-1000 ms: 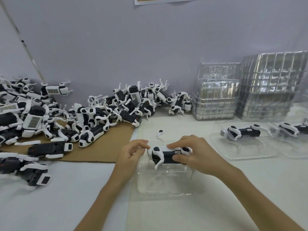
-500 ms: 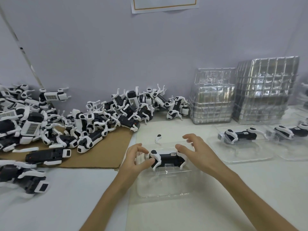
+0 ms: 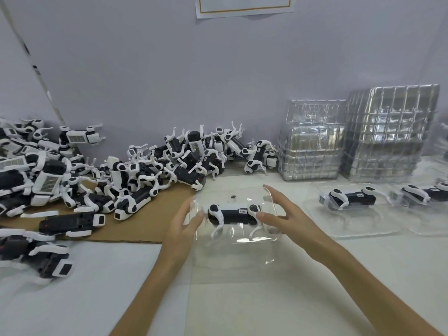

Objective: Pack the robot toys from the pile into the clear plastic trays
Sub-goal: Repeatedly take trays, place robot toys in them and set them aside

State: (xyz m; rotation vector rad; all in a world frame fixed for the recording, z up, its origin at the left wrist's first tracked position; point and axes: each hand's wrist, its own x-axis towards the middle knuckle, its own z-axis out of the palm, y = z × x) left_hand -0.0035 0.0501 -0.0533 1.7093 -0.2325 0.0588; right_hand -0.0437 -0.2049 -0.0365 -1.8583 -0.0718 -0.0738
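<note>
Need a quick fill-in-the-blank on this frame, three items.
1. The black-and-white robot toy between the left hand and right hand lies in a clear plastic ____.
2. The pile of robot toys rests on brown ____.
3. The stacks of empty clear trays stand on the pile's ____ side.
Missing: tray; cardboard; right.

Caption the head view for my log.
The left hand and right hand flank a robot toy lying in a clear tray; toy pile at left, packed trays at right.
</note>
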